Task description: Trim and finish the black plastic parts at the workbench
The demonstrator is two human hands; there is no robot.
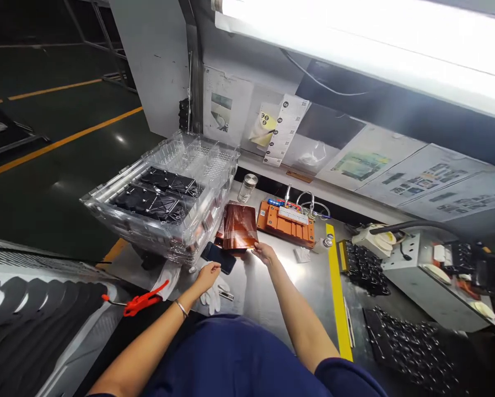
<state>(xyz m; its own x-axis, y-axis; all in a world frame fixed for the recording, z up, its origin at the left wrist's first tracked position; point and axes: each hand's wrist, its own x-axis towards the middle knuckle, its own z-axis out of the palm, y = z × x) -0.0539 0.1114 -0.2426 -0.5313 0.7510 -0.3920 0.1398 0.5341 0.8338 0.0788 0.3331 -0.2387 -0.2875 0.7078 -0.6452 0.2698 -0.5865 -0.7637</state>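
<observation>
Head view is looking down on a steel bench (305, 281), and going from the left, a stack of clear plastic trays (165, 193) is sitting at the bench's left end, its top tray holding black moulded parts (156, 196). Just below it a white glove (167, 278) and a red-handled tool (142, 303) are lying near the edge.

Next, the left hand (208, 275) is reaching forward, fingers loosely curled and not closed on anything that I can make out; its fingertips are touching or hovering just over the near end of a dark phone (219, 257) lying flat (which of the two, I cannot tell). Beside it, the right hand (264, 252) is pinching the near right corner of a stack of copper-coloured film sheets (239, 226), thumb and fingers closed on the edge, the sheets resting on the bench between the trays and an orange fixture (286, 223).

Judging by this, the step in hand is picking up or squaring the film sheets. Lifting one would be calling for a light pinch, since thin film is likely to crease.

Further right, a yellow strip (336, 292) is running down the bench, with black parts (361, 267) beyond it.
</observation>
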